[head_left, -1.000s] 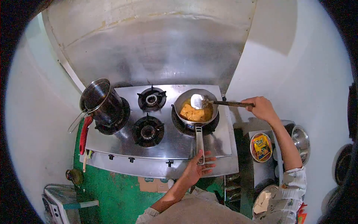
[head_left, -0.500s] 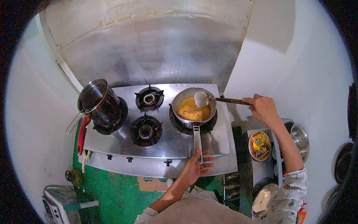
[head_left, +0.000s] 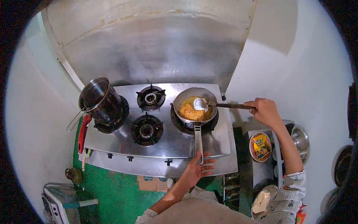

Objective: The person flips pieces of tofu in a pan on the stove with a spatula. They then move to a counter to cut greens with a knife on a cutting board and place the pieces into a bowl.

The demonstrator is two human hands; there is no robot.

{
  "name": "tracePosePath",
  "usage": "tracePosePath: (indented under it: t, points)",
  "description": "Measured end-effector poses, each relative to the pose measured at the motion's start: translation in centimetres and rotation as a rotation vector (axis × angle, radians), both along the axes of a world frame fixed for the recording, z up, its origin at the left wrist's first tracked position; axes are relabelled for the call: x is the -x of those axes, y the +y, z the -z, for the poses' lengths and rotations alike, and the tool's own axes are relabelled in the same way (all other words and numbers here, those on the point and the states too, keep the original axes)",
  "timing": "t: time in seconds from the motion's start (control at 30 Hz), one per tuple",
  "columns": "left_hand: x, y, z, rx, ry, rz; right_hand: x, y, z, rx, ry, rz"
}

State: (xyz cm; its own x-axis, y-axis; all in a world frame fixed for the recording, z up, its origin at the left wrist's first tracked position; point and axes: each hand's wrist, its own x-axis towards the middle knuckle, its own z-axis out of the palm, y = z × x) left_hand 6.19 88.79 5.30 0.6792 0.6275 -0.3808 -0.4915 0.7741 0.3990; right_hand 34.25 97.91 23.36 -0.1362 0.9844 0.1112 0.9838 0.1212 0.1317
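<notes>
A saucepan (head_left: 201,91) sits on the right burner with yellowish liquid and an orange-yellow piece of food (head_left: 191,112) in it. My right hand (head_left: 263,111) is closed round the dark handle of a spatula (head_left: 233,106). The spatula's metal blade is inside the pan, against the right side of the food. At the front edge of the stove my left hand (head_left: 194,172) lies by the end of the pan's handle (head_left: 198,143). Its thumb touches the handle while the fingers stretch out to the right, apart.
A tall dark pot (head_left: 108,106) with a strainer (head_left: 94,93) in it stands on the left burner. Two bare burners, front (head_left: 147,130) and back (head_left: 150,98), lie between. At right are a bowl with a yellow packet (head_left: 261,145), a metal bowl (head_left: 300,142) and a plate of pale slices (head_left: 263,201).
The spatula blade has come down lower into the pan, beside the food, and its face has turned. My right hand has tipped slightly. My left hand stays at the pan's handle.
</notes>
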Motion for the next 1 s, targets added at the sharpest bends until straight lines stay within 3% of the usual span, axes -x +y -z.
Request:
tracePosePath:
  t: [0.33, 0.63, 0.93, 1.0]
  points:
    - [0.1, 0.1, -0.4, -0.014, 0.046, -0.014, -1.6, -0.9, -0.8, -0.015, 0.016, 0.036]
    - [-0.2, 0.2, -0.7, -0.026, 0.053, 0.005, -1.5, 1.2, 2.0, 0.082, 0.1, 0.013]
    - [0.0, 0.2, -0.7, -0.039, 0.014, 0.014, -5.1, 4.2, 4.9, 0.426, 0.562, 0.079]
    - [0.0, 0.0, -0.8, -0.035, 0.036, 0.012, -5.7, 4.1, 5.4, 0.474, 0.832, 0.164]
